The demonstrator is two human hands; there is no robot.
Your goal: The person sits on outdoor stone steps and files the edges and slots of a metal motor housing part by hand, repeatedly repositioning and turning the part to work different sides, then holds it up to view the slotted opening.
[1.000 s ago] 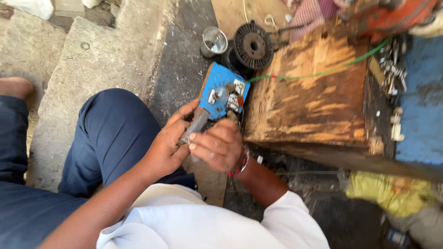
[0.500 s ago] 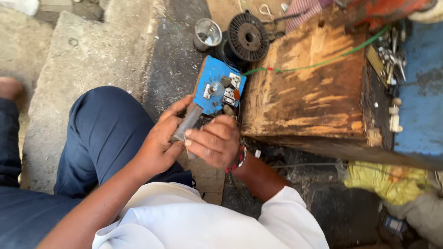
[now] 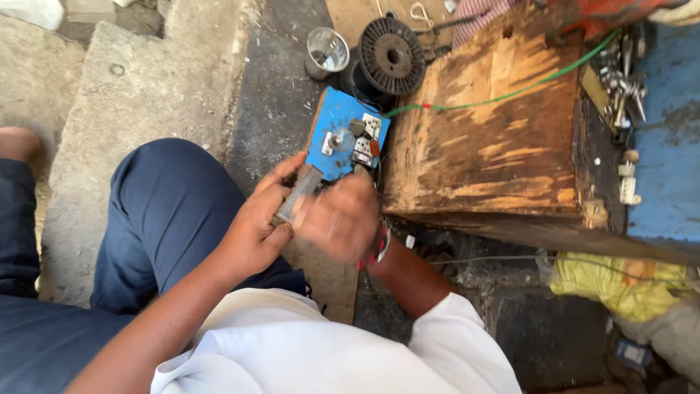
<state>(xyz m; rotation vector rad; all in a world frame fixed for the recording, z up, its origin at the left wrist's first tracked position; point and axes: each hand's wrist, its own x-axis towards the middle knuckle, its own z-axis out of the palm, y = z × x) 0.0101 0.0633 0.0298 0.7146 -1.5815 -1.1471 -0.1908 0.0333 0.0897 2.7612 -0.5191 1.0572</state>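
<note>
1. While the person sits over the work, the left hand wraps around a grey handle-like tool, fingers closed on it, and the tool's far end meets the lower edge of the blue plate
2. Blurred with motion, the right hand sits just beside the left, curled at the bottom of the plate; whether it pinches anything cannot be told, though it looks loosely closed
3. As a judgement, the job appears to be midway: the plate already carries a round metal fitting and a small white and grey component block, both seated on its face, while the hands are busy at its near edge, so something there is unfinished
4. Lying on a dark strip of ground, the blue plate has its right side touching the worn wooden block
5. Beyond the plate stand a black wire spool and a small metal cup, near each other and close to the plate's top edge
6. A green wire runs across the wooden block toward the plate, and could snag on the hands
7. Loose metal tools lie on a blue surface to the far right, well apart, and a yellow bag sits below it
8. The person's knee in dark blue trousers crowds the left side of the work
</note>
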